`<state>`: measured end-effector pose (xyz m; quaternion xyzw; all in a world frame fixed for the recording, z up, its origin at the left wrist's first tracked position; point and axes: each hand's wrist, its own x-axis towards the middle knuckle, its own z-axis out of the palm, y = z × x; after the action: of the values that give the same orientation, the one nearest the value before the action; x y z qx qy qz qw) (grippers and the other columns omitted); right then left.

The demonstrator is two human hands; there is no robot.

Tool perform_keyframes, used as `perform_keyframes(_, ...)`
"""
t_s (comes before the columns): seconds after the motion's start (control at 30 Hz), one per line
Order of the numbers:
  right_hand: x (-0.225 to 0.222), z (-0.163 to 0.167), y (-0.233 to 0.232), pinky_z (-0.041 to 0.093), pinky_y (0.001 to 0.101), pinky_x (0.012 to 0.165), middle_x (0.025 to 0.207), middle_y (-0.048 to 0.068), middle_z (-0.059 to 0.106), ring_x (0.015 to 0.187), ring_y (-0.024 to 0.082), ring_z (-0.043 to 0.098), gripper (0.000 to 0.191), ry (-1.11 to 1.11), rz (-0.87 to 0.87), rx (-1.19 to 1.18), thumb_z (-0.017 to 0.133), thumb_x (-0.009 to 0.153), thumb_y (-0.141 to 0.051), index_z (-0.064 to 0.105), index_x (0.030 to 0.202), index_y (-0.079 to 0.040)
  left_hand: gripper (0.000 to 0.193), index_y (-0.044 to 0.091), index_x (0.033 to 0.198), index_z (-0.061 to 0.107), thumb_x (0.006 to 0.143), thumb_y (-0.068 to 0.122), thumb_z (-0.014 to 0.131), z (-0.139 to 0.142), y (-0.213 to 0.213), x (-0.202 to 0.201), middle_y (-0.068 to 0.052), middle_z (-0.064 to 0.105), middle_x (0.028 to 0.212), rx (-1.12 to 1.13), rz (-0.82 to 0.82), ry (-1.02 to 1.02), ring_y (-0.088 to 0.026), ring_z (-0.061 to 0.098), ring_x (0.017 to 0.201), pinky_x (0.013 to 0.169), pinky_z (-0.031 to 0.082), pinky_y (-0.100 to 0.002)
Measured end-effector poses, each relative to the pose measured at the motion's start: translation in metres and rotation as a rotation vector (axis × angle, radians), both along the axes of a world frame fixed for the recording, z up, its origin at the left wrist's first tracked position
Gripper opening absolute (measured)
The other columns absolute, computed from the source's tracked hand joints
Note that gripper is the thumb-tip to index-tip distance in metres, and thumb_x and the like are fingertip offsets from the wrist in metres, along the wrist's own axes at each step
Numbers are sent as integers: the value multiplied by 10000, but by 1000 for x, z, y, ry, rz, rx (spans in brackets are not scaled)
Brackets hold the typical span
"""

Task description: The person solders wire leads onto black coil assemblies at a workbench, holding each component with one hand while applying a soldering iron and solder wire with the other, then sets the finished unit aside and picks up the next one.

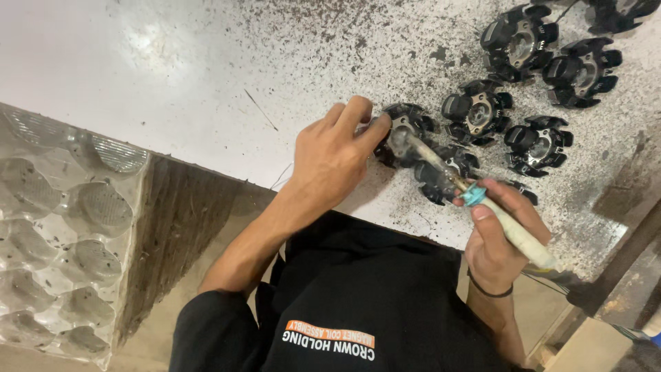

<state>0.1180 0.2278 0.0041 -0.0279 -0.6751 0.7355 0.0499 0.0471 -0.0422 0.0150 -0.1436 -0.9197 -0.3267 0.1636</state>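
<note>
- Left hand (330, 155) is down on the speckled white worktop (206, 76), fingertips pinched onto the rim of a black coil stator (406, 131), pinning it flat
- Right hand (499, 238) wraps a soldering iron (482, 207) in a pencil-style hold, fingers closed round the pale handle just behind the blue collar
- The iron's metal shaft runs up and left, its tip sitting right at the held stator, beside the left fingertips
- A second stator (444, 176) lies just under the shaft, touching or nearly touching the first
- More stators sit further right: one (478, 110) close by, another (538, 145) beside it, and others (520, 41) toward the far right corner
- These parts look rigid and fairly heavy for their size, metal cores with plastic-capped poles; the outer rim looks the safe place to grip, clear of the windings
- The iron wants holding by the handle only, since the shaft is likely hot
- A clear moulded tray (62, 234) with round pockets sits at the near left
- A dark band circles the right wrist
</note>
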Motion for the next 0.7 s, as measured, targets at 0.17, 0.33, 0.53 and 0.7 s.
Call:
perform_keyframes(0.17,4,-2,-5,602,333,969,1164,240,697,1048,271,717,273,43,49,96,704,997,33,644,1244,133,325,85,1094,741,780,5,722,-25,2,15,-39,621,995,-5,-27,-40,-200,631,804,614,518,-354)
perform_keyframes(0.33,2,2,-12,597,311,972,1155,240,710,1054,262,728,297,65,56,195,718,969,12,657,1242,113,212,78,1018,729,813,25,715,-12,4,11,-41,605,959,-71,-56,-113,-194,651,765,563,519,-339)
perform_keyframes(0.53,-1,11,-17,578,284,955,1122,232,730,1022,239,725,312,143,96,424,748,959,-70,677,1204,109,154,34,927,694,774,50,695,-7,6,-1,-92,592,935,-99,-141,-164,-244,675,769,546,532,-378)
perform_keyframes(0.7,-1,13,-18,582,282,933,1114,233,731,1008,242,730,319,127,107,446,752,961,-81,675,1213,101,291,-9,1087,729,805,30,669,0,3,0,-110,605,994,-89,-150,-199,-257,674,754,546,540,-378)
